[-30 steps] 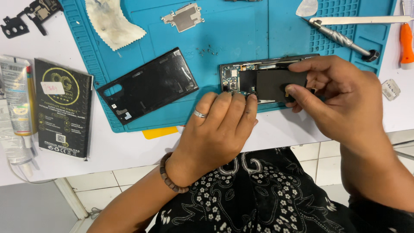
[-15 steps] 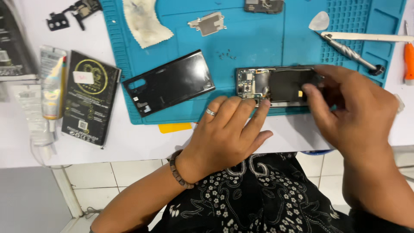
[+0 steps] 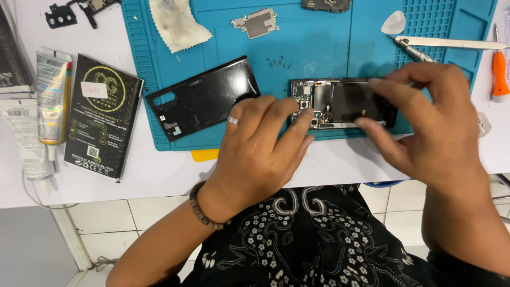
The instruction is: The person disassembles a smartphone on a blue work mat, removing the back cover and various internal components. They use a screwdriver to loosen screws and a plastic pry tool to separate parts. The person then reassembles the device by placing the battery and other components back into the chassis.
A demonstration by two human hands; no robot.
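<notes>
One opened phone (image 3: 340,103) on the blue mat (image 3: 319,48), one black back cover (image 3: 204,98) beside it. Phone lies crosswise, long axis left-right. Left hand (image 3: 260,143) fingers press its left end; right hand (image 3: 430,119) pinches its right end.

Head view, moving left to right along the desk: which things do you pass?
Glue tube → black rectangular box with a gold circle → glossy black phone back cover → left hand → opened phone → right hand → orange-handled tool.
</notes>
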